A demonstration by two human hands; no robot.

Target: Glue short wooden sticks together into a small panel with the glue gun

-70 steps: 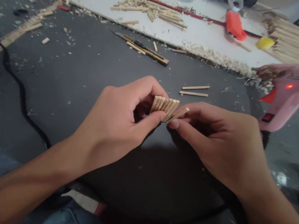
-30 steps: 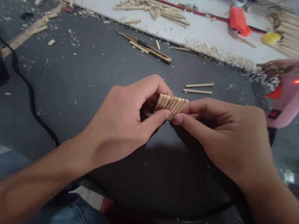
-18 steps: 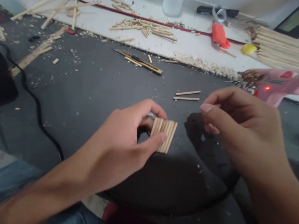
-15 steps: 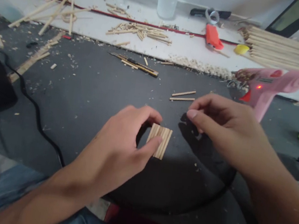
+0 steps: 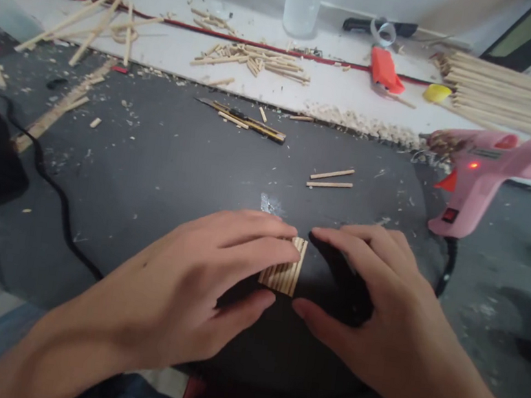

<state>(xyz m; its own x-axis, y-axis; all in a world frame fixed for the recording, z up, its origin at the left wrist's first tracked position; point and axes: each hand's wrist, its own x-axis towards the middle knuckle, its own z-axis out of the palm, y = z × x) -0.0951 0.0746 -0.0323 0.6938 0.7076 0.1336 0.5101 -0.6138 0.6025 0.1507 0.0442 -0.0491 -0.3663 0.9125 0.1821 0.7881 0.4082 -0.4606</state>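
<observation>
A small panel of thin wooden sticks [image 5: 283, 278], set side by side, lies on the dark table in front of me. My left hand [image 5: 231, 273] spans it from the left, with fingers over its far part and the thumb by its near edge. Those fingers hide much of the panel. From the right, my right hand [image 5: 371, 285] curves towards it, thumb and fingers wide apart with nothing between them. Just beyond the panel, two loose short sticks [image 5: 330, 180] lie on the tabletop.
A pink glue gun [image 5: 487, 169] with a glowing red light stands at the right. Behind lie a craft knife [image 5: 246, 120], a pile of cut sticks [image 5: 254, 60] and a bundle of long sticks [image 5: 514, 95]. A black cable [image 5: 64, 205] runs along the left.
My right hand has come down and left, close to the panel, and has opened. The left thumb has moved off the panel's top, and the left fingers now reach over it.
</observation>
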